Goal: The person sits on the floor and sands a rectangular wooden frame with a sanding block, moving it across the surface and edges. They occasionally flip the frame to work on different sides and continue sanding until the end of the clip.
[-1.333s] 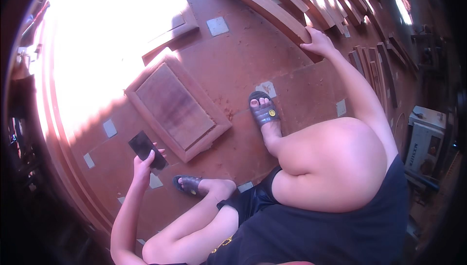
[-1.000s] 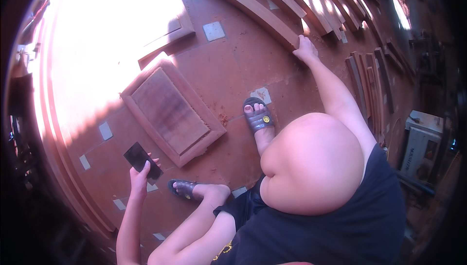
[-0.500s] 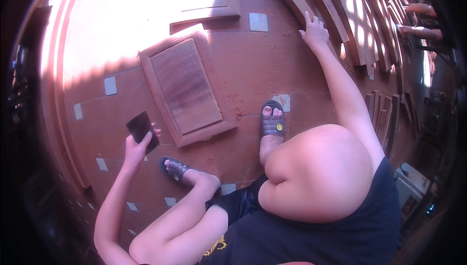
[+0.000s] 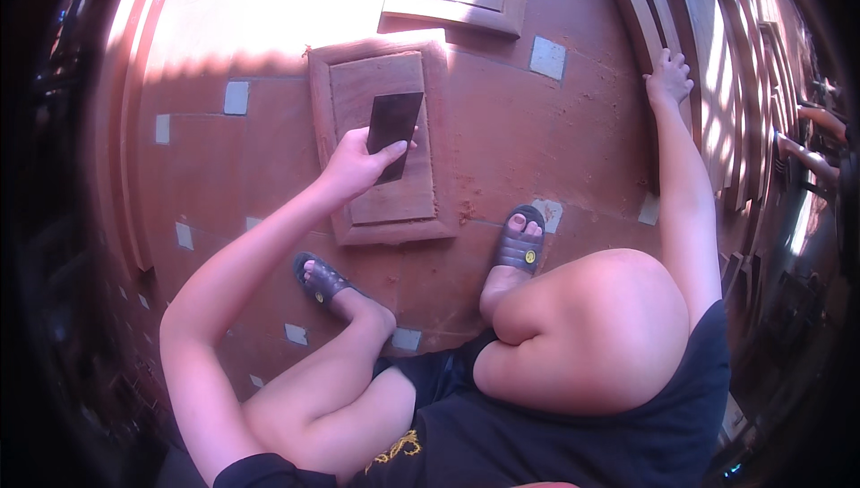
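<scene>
Dark, flat and rectangular, a smooth-faced slab shaped like a phone (image 4: 396,116) is pinched in the person's left hand (image 4: 356,164), the thumb lying across its near face and fingertips showing at its far edge. The left arm reaches across from the lower left, so that hand and slab overlap a rectangular, reddish-brown wooden panel with a broad raised frame (image 4: 389,207). The panel lies flat beneath them on a reddish-brown tiled floor (image 4: 511,139) with small whitish square insets; whether the slab touches it, I cannot tell.

The right hand (image 4: 669,83) is well apart from the slab, stretched out to the upper right. Its fingers are parted and slightly bent over long, curved, pale-brown wooden beams (image 4: 632,6); I cannot tell whether it grips one. More beams run alongside, striped with sunlight.

Beyond the framed panel, near its far right corner, lies a second framed wooden panel (image 4: 459,12), partly washed out by glare. Dark slide sandals (image 4: 518,242) are on the person's feet, just on the near side of the first panel. Another person's bare limbs (image 4: 811,158) show at the right edge.
</scene>
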Motion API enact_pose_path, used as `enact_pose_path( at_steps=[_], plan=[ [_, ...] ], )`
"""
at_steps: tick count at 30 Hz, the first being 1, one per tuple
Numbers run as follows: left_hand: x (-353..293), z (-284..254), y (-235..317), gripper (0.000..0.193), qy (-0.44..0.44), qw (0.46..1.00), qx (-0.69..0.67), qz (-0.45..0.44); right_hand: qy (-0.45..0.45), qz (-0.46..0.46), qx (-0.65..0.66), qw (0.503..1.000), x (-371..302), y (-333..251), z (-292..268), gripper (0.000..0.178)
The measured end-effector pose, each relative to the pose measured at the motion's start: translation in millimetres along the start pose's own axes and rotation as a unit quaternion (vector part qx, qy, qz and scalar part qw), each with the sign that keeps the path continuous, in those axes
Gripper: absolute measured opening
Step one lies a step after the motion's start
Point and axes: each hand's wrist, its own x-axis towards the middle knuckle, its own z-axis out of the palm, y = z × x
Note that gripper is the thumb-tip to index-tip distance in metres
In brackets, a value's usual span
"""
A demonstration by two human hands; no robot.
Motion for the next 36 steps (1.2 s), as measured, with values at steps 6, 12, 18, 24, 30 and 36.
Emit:
enact_pose_path(
  at_steps=[6,12,18,24,30,36],
  plan=[
    [22.8,-1.8,-1.2,0.026,0.078,0.997,0.016,0.015,0.032,0.024,-0.024,0.999,33.4,22.7,34.4,0.053],
    [19.9,-24.9,-20.8,0.037,0.107,0.992,0.052,0.05,-0.022,-0.218,0.147,0.965,10.9,-80.8,-53.2,0.042],
    [50.9,-31.0,30.5,0.028,0.016,0.993,0.119,-0.009,-0.174,-0.58,0.304,0.736,-84.0,-177.6,-230.9,0.047],
    [41.6,-58.5,53.6,0.023,0.035,0.992,0.07,0.102,-0.371,-0.571,0.231,0.695,-152.6,-218.6,-320.4,0.036],
    [34.4,-58.3,53.0,0.016,0.072,0.982,0.013,0.177,-0.4,-0.473,0.541,0.568,-172.6,-203.6,-291.0,0.035],
    [23.3,-67.1,35.6,0.011,0.077,0.968,0.088,0.224,-0.41,-0.46,0.555,0.558,-188.2,-208.6,-277.4,0.04]
  ],
)
